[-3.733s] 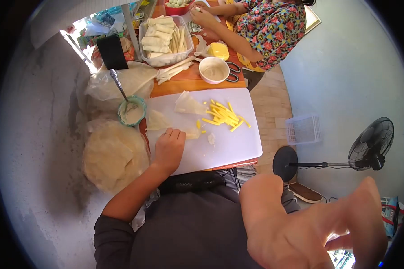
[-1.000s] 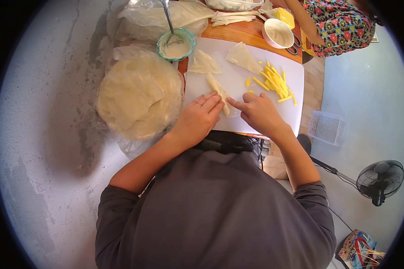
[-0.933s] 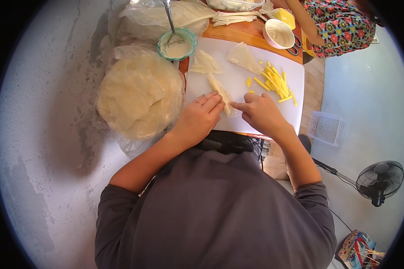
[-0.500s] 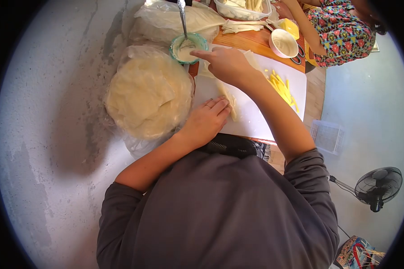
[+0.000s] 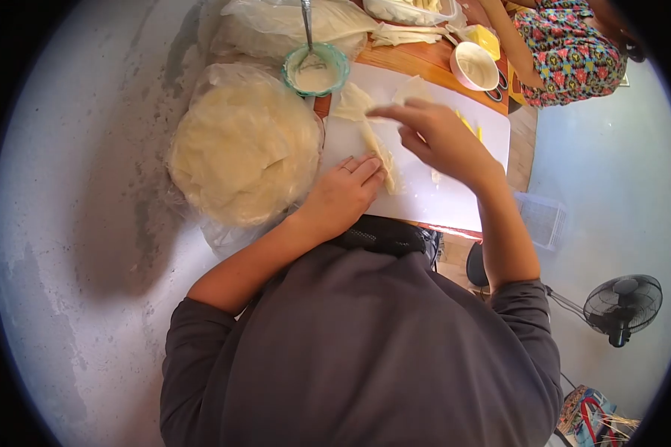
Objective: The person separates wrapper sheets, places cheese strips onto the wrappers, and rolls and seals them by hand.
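A thin pale wrapper roll [image 5: 379, 149] lies on the white board [image 5: 455, 205]. My left hand [image 5: 348, 191] rests on its lower part with the fingers close together. Above the board, my right hand [image 5: 443, 138] points its index finger toward the roll's upper end; its other fingers are curled and hold nothing visible. Pale wrapper pieces [image 5: 353, 103] lie at the board's upper left. Yellow strips [image 5: 470, 127] are mostly hidden behind my right hand. A teal bowl of white paste [image 5: 315, 72], with a spoon in it, stands off the board's upper-left corner.
A bagged stack of round wrappers [image 5: 242, 153] sits left of the board. Beyond it are a white bowl [image 5: 474, 67], scissors [image 5: 498, 88], a yellow block [image 5: 486, 41] and a tub of rolls [image 5: 417, 10]. Another person [image 5: 570, 56] is at the upper right; a fan [image 5: 623, 305] stands right.
My right hand went from beside the roll to the teal bowl, then back over the board. My left hand has stayed on the roll since about a second ago.
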Action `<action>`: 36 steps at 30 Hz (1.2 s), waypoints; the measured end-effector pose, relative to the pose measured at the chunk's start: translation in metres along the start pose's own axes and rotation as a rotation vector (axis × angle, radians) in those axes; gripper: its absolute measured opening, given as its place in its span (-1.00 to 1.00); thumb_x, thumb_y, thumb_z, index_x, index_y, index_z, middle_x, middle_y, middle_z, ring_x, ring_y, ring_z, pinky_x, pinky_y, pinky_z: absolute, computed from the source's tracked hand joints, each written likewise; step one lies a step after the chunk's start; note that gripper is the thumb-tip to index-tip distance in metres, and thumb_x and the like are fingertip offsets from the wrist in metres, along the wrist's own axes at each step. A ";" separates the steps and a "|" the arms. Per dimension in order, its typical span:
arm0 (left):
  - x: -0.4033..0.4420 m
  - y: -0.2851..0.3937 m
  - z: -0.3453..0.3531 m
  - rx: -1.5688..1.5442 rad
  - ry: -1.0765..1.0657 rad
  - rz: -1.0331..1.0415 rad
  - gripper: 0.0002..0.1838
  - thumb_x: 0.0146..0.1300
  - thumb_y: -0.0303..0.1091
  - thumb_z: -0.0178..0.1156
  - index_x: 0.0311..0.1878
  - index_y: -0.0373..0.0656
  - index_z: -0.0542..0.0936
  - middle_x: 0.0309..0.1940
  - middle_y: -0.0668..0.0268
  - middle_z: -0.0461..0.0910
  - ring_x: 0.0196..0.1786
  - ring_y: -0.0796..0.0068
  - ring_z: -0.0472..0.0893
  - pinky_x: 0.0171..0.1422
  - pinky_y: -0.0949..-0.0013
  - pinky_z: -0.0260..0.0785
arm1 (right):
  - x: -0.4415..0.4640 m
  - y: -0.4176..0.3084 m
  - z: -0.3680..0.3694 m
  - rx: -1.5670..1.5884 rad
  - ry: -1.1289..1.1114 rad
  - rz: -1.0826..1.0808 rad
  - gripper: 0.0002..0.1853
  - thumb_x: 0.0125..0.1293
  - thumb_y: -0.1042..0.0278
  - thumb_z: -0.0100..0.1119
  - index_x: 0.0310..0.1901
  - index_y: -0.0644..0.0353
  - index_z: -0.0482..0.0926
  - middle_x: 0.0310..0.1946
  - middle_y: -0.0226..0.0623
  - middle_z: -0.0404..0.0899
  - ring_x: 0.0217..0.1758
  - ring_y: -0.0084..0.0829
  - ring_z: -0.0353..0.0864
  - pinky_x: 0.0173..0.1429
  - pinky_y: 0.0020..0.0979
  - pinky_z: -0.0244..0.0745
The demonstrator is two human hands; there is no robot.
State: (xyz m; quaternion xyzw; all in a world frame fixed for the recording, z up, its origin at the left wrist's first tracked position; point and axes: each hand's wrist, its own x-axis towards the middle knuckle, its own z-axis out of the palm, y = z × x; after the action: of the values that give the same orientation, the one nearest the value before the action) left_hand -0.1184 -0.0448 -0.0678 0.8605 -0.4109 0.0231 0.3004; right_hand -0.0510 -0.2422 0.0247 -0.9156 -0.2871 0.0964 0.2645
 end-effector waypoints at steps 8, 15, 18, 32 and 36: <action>0.005 0.003 -0.007 -0.027 -0.045 -0.017 -0.58 0.19 -0.42 0.27 0.14 -0.28 0.53 0.15 0.11 0.49 0.31 0.11 0.46 0.37 0.17 0.33 | -0.093 0.010 0.046 -0.185 -0.153 0.161 -0.52 0.20 0.49 0.16 0.16 -0.15 0.62 -0.39 -0.30 0.50 -0.32 -0.26 0.54 -0.15 -0.21 0.39; 0.006 0.004 -0.008 0.002 -0.077 -0.019 -0.57 0.20 -0.41 0.27 0.15 -0.27 0.52 0.17 0.11 0.48 0.31 0.11 0.47 0.36 0.17 0.34 | -0.098 0.017 0.047 -0.241 -0.230 0.109 -0.40 0.20 0.46 0.19 0.31 -0.19 0.49 -0.39 -0.36 0.51 -0.32 -0.32 0.55 -0.14 -0.25 0.36; 0.007 0.006 -0.007 0.006 -0.067 -0.024 -0.57 0.21 -0.41 0.27 0.15 -0.27 0.52 0.17 0.11 0.48 0.29 0.11 0.48 0.34 0.17 0.35 | -0.090 0.019 0.053 -0.216 -0.165 0.147 -0.44 0.21 0.45 0.18 0.28 -0.18 0.53 -0.39 -0.37 0.52 -0.32 -0.32 0.55 -0.14 -0.24 0.36; 0.010 0.005 -0.010 0.015 -0.072 0.011 -0.59 0.22 -0.41 0.26 0.13 -0.29 0.52 0.19 0.11 0.48 0.33 0.11 0.45 0.39 0.16 0.31 | -0.089 0.009 0.056 -0.250 -0.139 0.200 -0.45 0.24 0.46 0.13 0.30 -0.09 0.50 -0.39 -0.33 0.56 -0.36 -0.27 0.56 -0.15 -0.25 0.34; 0.010 0.004 -0.009 0.014 -0.080 0.017 -0.58 0.22 -0.41 0.26 0.14 -0.29 0.52 0.19 0.11 0.48 0.33 0.11 0.45 0.39 0.16 0.31 | -0.094 0.002 0.046 -0.281 -0.341 0.234 -0.39 0.25 0.47 0.11 0.37 -0.08 0.41 -0.37 -0.31 0.58 -0.33 -0.26 0.58 -0.13 -0.24 0.36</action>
State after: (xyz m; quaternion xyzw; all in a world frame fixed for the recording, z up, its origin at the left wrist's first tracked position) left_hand -0.1130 -0.0484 -0.0553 0.8593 -0.4297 -0.0059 0.2773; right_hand -0.1423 -0.2783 -0.0134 -0.9408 -0.2302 0.2387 0.0694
